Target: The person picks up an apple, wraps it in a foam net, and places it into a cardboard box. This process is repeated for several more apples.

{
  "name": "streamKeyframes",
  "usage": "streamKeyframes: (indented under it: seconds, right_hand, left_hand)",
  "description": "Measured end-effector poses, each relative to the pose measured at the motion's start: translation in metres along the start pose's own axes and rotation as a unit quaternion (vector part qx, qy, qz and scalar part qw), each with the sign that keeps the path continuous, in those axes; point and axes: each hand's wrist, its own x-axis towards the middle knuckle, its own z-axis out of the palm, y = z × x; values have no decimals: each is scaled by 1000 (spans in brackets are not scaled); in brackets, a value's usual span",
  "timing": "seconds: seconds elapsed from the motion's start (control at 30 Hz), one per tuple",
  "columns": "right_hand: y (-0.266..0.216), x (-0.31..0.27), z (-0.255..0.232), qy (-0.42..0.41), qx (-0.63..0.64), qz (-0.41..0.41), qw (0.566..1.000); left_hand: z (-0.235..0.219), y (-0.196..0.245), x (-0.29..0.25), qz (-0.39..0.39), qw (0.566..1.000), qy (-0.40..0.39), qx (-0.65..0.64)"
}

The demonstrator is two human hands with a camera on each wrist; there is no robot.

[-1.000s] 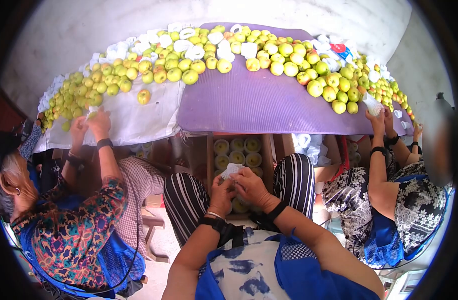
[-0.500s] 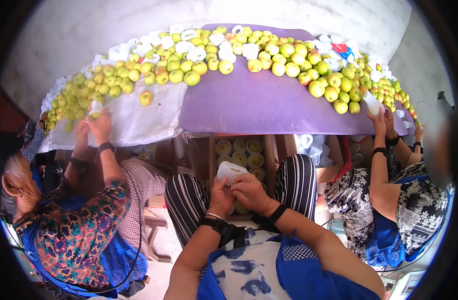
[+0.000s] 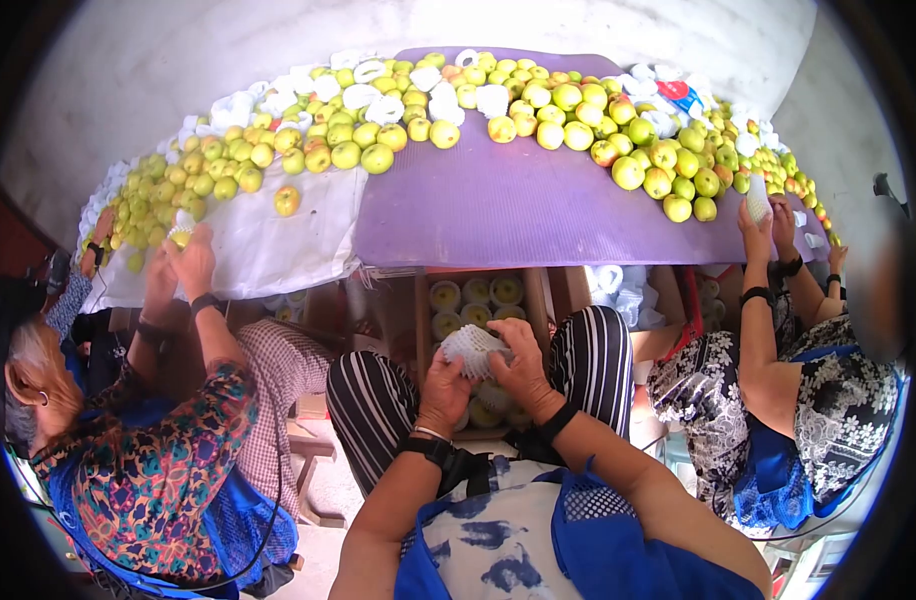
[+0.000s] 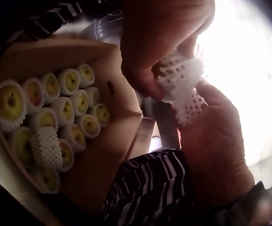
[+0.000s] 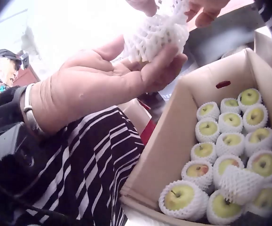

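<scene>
My left hand (image 3: 446,395) cups a white foam net sleeve (image 3: 473,350) from below, above the carton between my knees. The net bulges round, and a little yellow-green of an apple shows through it in the right wrist view. Up at the net's right side, my right hand (image 3: 518,365) pinches its loose end between thumb and fingers. In the left wrist view the right hand (image 4: 216,136) has its thumb at the lower edge of the net (image 4: 180,77). Beneath, the carton (image 5: 169,155) holds several apples in foam nets (image 5: 230,120).
A crumpled foam net (image 5: 239,183) lies over the netted apples. Ahead, a purple mat (image 3: 458,210) bears a long heap of loose apples (image 3: 568,110) and white foam nets. A person sits on each side, handling foam nets. Another carton (image 3: 668,300) with white nets stands right of my knee.
My right hand has moved up and right from close beside the left, with its fingers now at the net's side. The net shows larger and rounder. My left hand stays nearly in place.
</scene>
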Motion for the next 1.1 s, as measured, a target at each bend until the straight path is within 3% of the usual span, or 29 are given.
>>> streamKeyframes:
  seconds: [0.13,0.23,0.3,0.43,0.5,0.6,0.67,0.7,0.83,0.93,1.0,1.03,1.1]
  right_hand:
    - [-2,1,1,-8,20,-24,999]
    - [4,1,4,5,41,8,999]
    - [19,-1,9,10,197,172,965]
    - [32,2,5,-25,297,245,923]
    - [26,5,2,-21,385,341,857]
    - [21,7,0,-44,380,393,836]
    - [21,7,1,-44,353,380,854]
    - [21,8,2,-45,326,367,870]
    - [27,5,1,-68,340,359,867]
    - [25,3,-2,-128,305,421,844]
    - [29,0,5,-70,495,430,752]
    - [25,2,3,-70,495,430,752]
    - [12,6,-1,-31,614,463,639]
  left_hand:
    - [-1,-1,-1,-13,998,9,55]
    - [4,2,-4,-28,994,5,109]
    - [10,5,-7,-39,990,4,135]
    - [10,10,-10,-70,975,-57,203]
    - [9,11,-11,-75,964,-75,246]
    - [11,11,-10,-85,976,-78,184]
    - [20,14,-12,-63,992,-68,91]
    - [20,14,-11,-62,992,-67,90]
    - [13,11,-6,-18,997,-55,58]
    - [9,10,-3,17,998,-38,55]
    - [8,10,-3,31,998,-29,53]
    - [9,10,-3,23,999,-26,34]
    - [10,11,-4,14,999,-24,16]
